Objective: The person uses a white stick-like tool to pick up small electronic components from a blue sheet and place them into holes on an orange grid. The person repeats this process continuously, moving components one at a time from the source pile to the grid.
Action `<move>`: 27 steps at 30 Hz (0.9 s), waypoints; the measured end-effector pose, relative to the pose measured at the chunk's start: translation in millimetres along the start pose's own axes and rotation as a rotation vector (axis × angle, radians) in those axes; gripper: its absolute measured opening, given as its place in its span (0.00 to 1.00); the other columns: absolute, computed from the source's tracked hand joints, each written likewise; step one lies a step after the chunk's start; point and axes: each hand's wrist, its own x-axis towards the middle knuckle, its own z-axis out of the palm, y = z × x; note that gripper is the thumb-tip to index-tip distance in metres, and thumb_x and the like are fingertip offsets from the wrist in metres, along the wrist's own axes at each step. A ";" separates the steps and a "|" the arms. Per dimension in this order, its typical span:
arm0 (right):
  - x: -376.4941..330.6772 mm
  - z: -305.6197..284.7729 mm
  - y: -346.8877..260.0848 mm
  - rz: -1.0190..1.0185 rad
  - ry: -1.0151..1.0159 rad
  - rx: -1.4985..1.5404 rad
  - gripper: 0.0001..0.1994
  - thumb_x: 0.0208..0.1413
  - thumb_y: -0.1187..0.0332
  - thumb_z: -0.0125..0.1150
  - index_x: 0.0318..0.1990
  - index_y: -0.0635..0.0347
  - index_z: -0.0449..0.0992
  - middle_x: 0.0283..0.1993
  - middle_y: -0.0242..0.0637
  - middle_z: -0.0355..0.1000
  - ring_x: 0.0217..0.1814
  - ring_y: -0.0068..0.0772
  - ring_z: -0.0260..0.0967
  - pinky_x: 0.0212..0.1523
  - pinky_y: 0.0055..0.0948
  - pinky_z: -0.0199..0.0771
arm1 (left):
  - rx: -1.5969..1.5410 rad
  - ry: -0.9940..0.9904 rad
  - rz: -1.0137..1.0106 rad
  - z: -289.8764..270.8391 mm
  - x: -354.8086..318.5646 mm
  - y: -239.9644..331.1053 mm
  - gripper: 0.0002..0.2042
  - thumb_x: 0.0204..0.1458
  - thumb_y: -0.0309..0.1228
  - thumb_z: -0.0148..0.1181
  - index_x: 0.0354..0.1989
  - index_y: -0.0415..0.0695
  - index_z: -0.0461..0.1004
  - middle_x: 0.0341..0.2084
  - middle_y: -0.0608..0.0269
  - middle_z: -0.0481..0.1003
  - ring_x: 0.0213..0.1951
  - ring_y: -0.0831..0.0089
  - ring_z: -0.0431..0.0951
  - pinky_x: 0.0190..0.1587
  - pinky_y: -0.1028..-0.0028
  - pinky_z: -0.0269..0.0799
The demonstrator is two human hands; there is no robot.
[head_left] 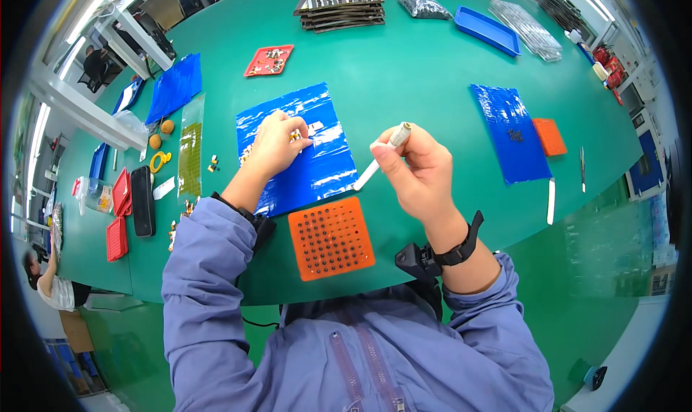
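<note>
My left hand (275,144) is over a shiny blue sheet (310,174), its fingers bent down and pressed together among small white and gold parts (295,134). What they pinch, if anything, is hidden. In my right hand (425,170), thumb and fingers close round a white pen-like tool (369,174). Its wrapped, thicker end sticks up above the fingers, and its flat white end points down toward the sheet's right edge. Nearest me lies an orange block (331,239) with rows of holes, many filled with small dark pieces.
A red tray (269,61) of small parts sits beyond the sheet. To the right are another blue sheet (504,134), an orange block (550,137) and tweezers (582,170). On the left lie a black case (143,201), yellow scissors (160,161) and red trays (117,239). Stacked panels (340,5) stand far back.
</note>
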 end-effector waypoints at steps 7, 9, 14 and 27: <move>-0.2 -0.7 -0.5 0.110 -0.010 0.038 0.04 0.48 0.75 0.58 0.27 0.65 0.69 0.17 0.25 0.62 0.20 0.10 0.56 0.21 0.13 0.56 | -0.312 -0.003 -0.020 -55.8 -16.5 16.2 0.06 0.42 0.27 0.60 0.24 0.42 0.68 0.26 0.66 0.69 0.32 0.75 0.70 0.35 0.77 0.63; -1.8 -0.7 -3.5 0.140 0.000 0.069 0.03 0.48 0.76 0.57 0.28 0.66 0.69 0.19 0.25 0.63 0.21 0.10 0.57 0.22 0.13 0.57 | -0.908 -0.105 -0.217 -66.1 -33.7 22.9 0.05 0.47 0.26 0.57 0.26 0.41 0.66 0.28 0.65 0.69 0.33 0.77 0.72 0.36 0.80 0.66; 0.0 2.0 -14.8 0.211 -0.036 0.204 0.02 0.49 0.77 0.56 0.30 0.66 0.70 0.24 0.26 0.65 0.24 0.10 0.58 0.25 0.12 0.57 | -1.363 0.030 -0.326 -68.1 -83.7 52.1 0.03 0.50 0.23 0.50 0.28 0.41 0.63 0.31 0.61 0.70 0.35 0.72 0.76 0.35 0.78 0.73; 0.8 3.5 -5.7 0.372 -0.130 0.244 0.03 0.48 0.77 0.57 0.31 0.65 0.71 0.27 0.30 0.67 0.26 0.13 0.61 0.26 0.13 0.59 | -1.655 0.073 -0.525 -44.9 -85.7 48.3 0.02 0.52 0.23 0.47 0.28 0.41 0.63 0.30 0.58 0.71 0.36 0.67 0.77 0.26 0.84 0.76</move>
